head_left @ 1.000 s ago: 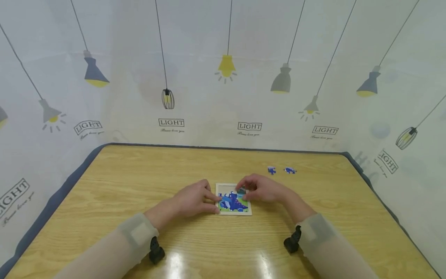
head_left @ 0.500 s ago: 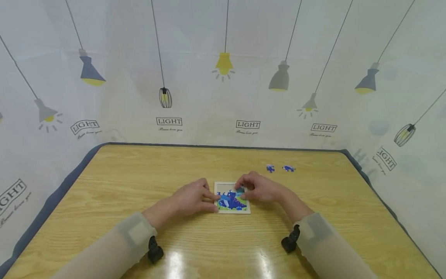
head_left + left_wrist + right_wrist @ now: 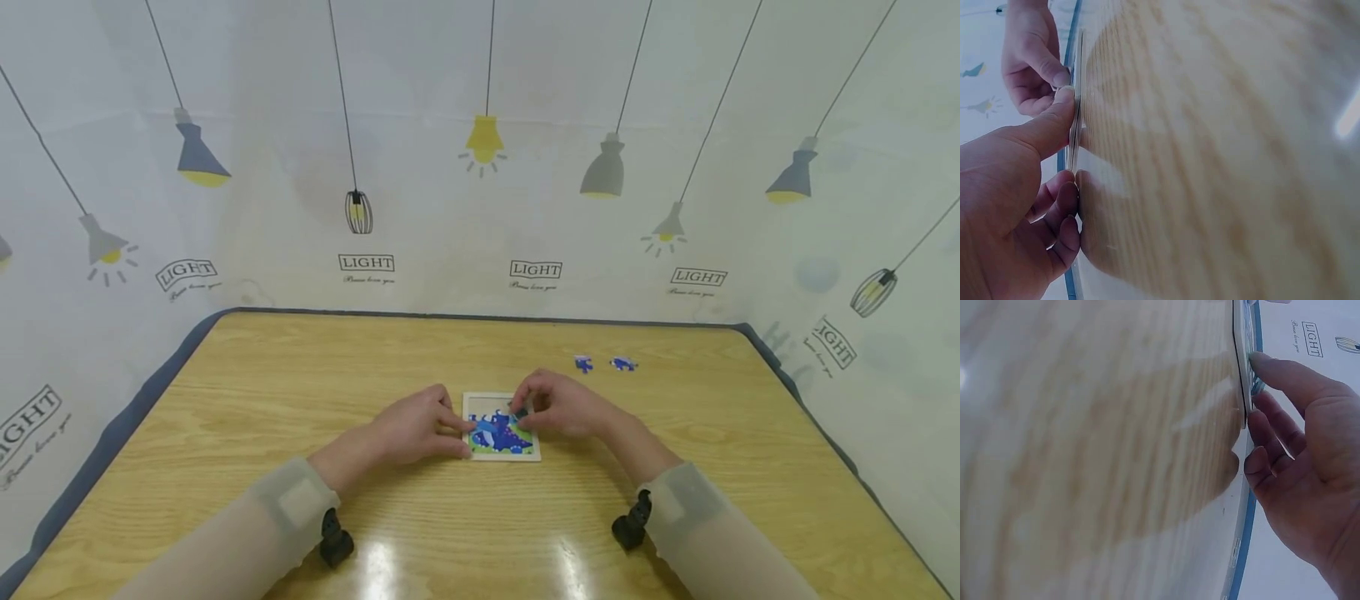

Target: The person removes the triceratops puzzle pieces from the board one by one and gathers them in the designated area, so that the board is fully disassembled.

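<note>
A square jigsaw puzzle (image 3: 501, 437) with a blue dinosaur on green lies in a pale tray frame (image 3: 480, 457). The upper part of the tray shows bare backing. My left hand (image 3: 416, 427) holds the frame's left side, thumb near the lower corner and a finger over the edge. At the upper right of the tray, my right hand (image 3: 567, 406) pinches a dark teal puzzle piece (image 3: 520, 412), partly hidden by the fingers. The left wrist view shows the thumb (image 3: 1057, 119) against the thin frame edge; the right wrist view shows the right hand (image 3: 1310, 437) at the opposite side.
Two loose blue-and-white puzzle pieces, one on the left (image 3: 583, 363) and one on the right (image 3: 623, 364), lie beyond the right hand. The wooden table (image 3: 315, 358) ends at a dark edge against a lamp-print curtain (image 3: 420, 150).
The teal piece in my right hand has shifted and tilted slightly at the tray's upper right. My left hand stays on the frame; the loose pieces lie as before.
</note>
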Tool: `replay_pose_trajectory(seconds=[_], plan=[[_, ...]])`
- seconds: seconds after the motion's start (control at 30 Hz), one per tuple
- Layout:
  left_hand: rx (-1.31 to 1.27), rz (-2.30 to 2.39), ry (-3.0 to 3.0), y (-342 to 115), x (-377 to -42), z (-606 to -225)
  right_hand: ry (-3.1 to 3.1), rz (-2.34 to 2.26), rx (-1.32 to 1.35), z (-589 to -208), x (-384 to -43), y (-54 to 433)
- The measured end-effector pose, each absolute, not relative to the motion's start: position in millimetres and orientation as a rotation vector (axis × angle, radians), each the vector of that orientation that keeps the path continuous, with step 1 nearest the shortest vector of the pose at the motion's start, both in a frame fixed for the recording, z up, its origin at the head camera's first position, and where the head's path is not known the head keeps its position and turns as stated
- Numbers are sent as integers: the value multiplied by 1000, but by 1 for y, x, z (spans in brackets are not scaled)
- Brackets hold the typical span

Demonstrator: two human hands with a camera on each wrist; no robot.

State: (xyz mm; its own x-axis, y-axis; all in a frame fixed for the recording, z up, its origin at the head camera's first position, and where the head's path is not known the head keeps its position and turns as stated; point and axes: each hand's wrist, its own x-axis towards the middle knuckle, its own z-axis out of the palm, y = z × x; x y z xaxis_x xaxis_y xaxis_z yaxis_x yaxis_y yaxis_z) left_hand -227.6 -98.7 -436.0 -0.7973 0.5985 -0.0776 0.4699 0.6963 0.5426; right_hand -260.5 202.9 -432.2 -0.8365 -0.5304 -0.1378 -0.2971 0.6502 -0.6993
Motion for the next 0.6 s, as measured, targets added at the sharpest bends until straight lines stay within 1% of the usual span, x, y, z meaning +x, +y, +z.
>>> replay_pose_trajectory(seconds=[0.4, 0.53, 0.6], plan=[[851, 754, 2661, -98, -227, -435, 2594, -1056, -601, -426, -256, 211], [859, 757, 2663, -99, -226, -434, 2614, -1126, -536, -423, -254, 224], [864, 756, 2665, -99, -226, -434, 2616, -1182, -459, -422, -253, 233]])
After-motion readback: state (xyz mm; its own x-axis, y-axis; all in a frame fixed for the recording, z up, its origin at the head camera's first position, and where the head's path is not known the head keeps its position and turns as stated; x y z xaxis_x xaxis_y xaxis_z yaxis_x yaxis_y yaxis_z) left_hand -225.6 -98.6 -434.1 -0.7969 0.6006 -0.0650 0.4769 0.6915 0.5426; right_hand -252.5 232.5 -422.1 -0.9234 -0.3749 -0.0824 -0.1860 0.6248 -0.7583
